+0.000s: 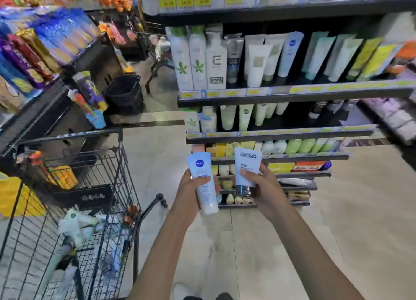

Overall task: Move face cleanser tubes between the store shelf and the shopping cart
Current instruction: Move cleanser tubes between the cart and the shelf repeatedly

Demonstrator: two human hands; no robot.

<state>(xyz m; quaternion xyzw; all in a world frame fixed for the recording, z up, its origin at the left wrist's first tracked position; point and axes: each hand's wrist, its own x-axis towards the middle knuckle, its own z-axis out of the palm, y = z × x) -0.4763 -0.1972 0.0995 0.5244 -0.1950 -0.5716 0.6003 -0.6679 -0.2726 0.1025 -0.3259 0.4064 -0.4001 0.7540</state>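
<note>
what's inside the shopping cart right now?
The shopping cart holds several pale tubes and packets, blurred, piled low near its front. Anything beneath that pile is hidden.

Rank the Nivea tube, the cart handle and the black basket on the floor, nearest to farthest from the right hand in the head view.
1. Nivea tube: held in the left hand, just left of the right hand.
2. Cart handle: lower left.
3. Black basket: far left, up the aisle.
</note>
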